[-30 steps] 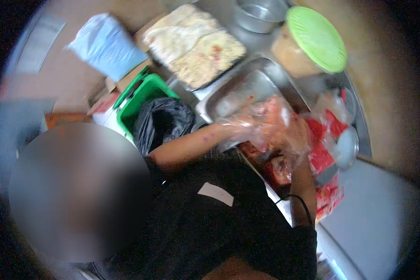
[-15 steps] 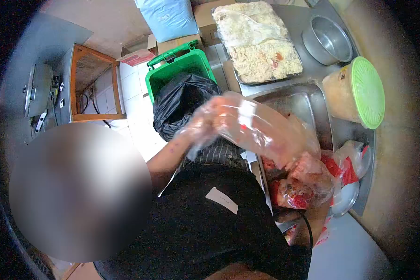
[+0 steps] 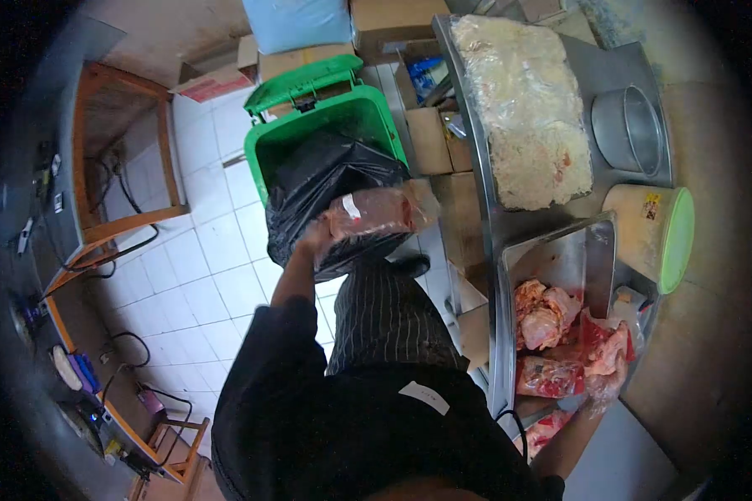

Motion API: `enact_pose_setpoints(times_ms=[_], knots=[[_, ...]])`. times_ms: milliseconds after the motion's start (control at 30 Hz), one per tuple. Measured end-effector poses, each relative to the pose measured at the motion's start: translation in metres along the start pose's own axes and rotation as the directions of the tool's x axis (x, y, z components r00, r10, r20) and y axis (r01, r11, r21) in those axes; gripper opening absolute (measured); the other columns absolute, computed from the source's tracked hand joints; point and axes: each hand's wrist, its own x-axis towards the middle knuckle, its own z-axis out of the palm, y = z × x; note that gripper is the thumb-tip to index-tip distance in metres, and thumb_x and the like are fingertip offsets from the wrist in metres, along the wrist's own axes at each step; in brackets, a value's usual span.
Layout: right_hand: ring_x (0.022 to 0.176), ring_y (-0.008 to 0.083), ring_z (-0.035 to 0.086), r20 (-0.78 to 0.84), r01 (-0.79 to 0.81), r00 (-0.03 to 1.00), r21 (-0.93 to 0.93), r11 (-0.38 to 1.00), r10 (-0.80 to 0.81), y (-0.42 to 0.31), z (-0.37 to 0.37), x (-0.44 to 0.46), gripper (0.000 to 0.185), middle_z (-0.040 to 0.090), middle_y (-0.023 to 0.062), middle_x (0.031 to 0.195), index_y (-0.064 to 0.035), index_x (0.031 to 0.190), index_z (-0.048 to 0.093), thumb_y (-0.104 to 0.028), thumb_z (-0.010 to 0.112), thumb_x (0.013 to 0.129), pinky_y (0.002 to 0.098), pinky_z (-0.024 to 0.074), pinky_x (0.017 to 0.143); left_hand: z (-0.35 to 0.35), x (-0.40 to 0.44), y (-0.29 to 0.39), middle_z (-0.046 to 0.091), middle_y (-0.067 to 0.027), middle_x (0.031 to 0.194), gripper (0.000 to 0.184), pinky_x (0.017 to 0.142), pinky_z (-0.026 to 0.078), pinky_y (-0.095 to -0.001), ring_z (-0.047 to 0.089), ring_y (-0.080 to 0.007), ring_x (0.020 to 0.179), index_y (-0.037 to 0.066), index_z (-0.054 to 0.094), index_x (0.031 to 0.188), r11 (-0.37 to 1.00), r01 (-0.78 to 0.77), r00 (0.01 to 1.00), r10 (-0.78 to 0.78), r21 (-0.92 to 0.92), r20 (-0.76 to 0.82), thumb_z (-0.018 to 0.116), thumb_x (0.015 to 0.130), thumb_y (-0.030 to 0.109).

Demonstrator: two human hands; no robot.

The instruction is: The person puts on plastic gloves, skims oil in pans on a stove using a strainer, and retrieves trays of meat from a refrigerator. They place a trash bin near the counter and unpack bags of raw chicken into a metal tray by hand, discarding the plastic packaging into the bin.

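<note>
My left hand [image 3: 316,236], in a clear plastic glove, is closed on one end of a clear plastic bag [image 3: 376,210] with a white label and reddish smears. The bag stretches sideways over the black liner [image 3: 297,209] of a green bin [image 3: 263,154]. At the right, my gloved right hand [image 3: 602,389] is closed around a pale pink piece of raw meat [image 3: 608,355] beside a metal tray. More raw meat [image 3: 545,316] lies in the metal tray [image 3: 593,238], along with a red-and-clear package of meat [image 3: 550,377].
A wrapped, crumb-coated slab [image 3: 539,108] lies on the steel counter. Near it stand a metal pot [image 3: 627,129] and a tub with a green lid [image 3: 681,238]. Cardboard boxes [image 3: 459,204] sit below the counter. A wood-framed stand [image 3: 134,221] is at left.
My left hand has carried the plastic bag away from the tray to over the bin. The bag's far end has left the meat, which now shows bare. The view has turned and shifted.
</note>
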Motion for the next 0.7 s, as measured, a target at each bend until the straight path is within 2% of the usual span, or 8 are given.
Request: enact_pose_setpoints(times_ms=[67,200,267,300,400,467,533,700], knots=[[0.090,0.0230,0.059,-0.048,-0.001,0.999,0.018,1.000,0.002,0.001,-0.005,0.002,0.051,0.059,0.0113,0.114,-0.0124,0.137,0.039,-0.028,0.055,0.091,0.0346,0.0533,0.068,-0.006,0.054,-0.021,0.064,-0.0138,0.112,0.033,0.082,0.053,-0.0400,0.064,-0.0284,0.099,0.005,0.064,0.109,0.726,0.184,0.982,-0.171,0.663,-0.085,0.054,0.089,0.029],[0.099,0.0180,0.060,-0.199,0.034,0.980,0.030,0.999,-0.028,0.030,-0.023,0.005,0.047,0.060,0.0109,0.119,-0.0095,0.137,0.041,-0.026,0.052,0.095,0.0333,0.0550,0.075,-0.009,0.112,-0.061,0.066,-0.0175,0.110,0.024,0.085,0.053,-0.0408,0.063,-0.0311,0.103,0.006,0.071,0.095,0.803,0.350,0.916,-0.185,0.483,-0.357,0.067,0.080,0.023],[0.101,0.0167,0.060,-0.452,0.093,0.883,-0.101,0.991,-0.129,0.046,0.014,0.009,0.042,0.060,0.0114,0.118,-0.0077,0.132,0.048,-0.026,0.053,0.094,0.0319,0.0548,0.077,-0.014,0.099,-0.023,0.062,-0.0258,0.109,0.046,0.088,0.049,-0.0457,0.060,-0.0392,0.105,-0.001,0.068,0.097,0.737,0.358,0.923,-0.370,0.573,-0.101,0.051,0.090,0.042],[0.104,0.0166,0.059,0.090,-0.102,0.992,0.159,0.982,0.089,0.043,-0.013,0.009,0.041,0.059,0.0093,0.122,-0.0082,0.130,0.050,-0.026,0.054,0.093,0.0317,0.0532,0.083,-0.008,0.075,-0.001,0.062,-0.0278,0.109,0.053,0.089,0.047,-0.0469,0.059,-0.0413,0.105,-0.002,0.068,0.096,0.797,0.381,0.923,-0.299,0.470,-0.241,0.046,0.092,0.046],[0.107,0.0191,0.057,-0.377,0.057,0.925,0.021,0.998,-0.045,0.067,-0.037,0.016,0.048,0.060,0.0077,0.119,-0.0056,0.128,0.050,-0.030,0.060,0.088,0.0310,0.0496,0.086,-0.003,-0.022,0.094,0.058,-0.0330,0.110,0.071,0.092,0.041,-0.0513,0.055,-0.0468,0.107,-0.005,0.063,0.105,0.914,0.292,0.912,-0.177,0.282,-0.370,0.027,0.095,0.056],[0.114,0.0211,0.053,-0.130,0.147,0.979,-0.095,0.985,-0.159,0.066,0.015,0.009,0.049,0.058,0.0089,0.124,-0.0027,0.129,0.050,-0.027,0.060,0.087,0.0330,0.0454,0.094,0.005,-0.060,0.126,0.059,-0.0291,0.112,0.063,0.091,0.042,-0.0496,0.055,-0.0442,0.108,-0.004,0.057,0.115,0.934,0.169,0.928,-0.044,0.313,-0.370,0.033,0.096,0.052],[0.104,0.0201,0.055,-0.292,0.061,0.947,-0.238,0.969,-0.131,0.064,0.022,0.009,0.045,0.058,0.0083,0.118,-0.0007,0.123,0.054,-0.025,0.062,0.086,0.0330,0.0457,0.088,0.020,-0.113,0.207,0.066,-0.0185,0.101,0.034,0.085,0.047,-0.0392,0.063,-0.0314,0.093,-0.001,0.061,0.108,0.946,-0.238,0.826,0.317,0.221,-0.466,0.048,0.097,0.029],[0.073,0.0113,0.057,-0.343,-0.034,0.903,-0.658,0.752,-0.259,0.073,-0.011,0.017,0.037,0.064,0.0018,0.091,-0.0027,0.114,0.061,-0.021,0.067,0.082,0.0265,0.0479,0.066,0.093,-0.167,0.344,0.066,-0.0131,0.091,0.016,0.075,0.050,-0.0335,0.063,-0.0203,0.081,0.000,0.063,0.100,0.506,-0.855,0.499,0.862,0.113,-0.083,0.059,0.091,0.013]])
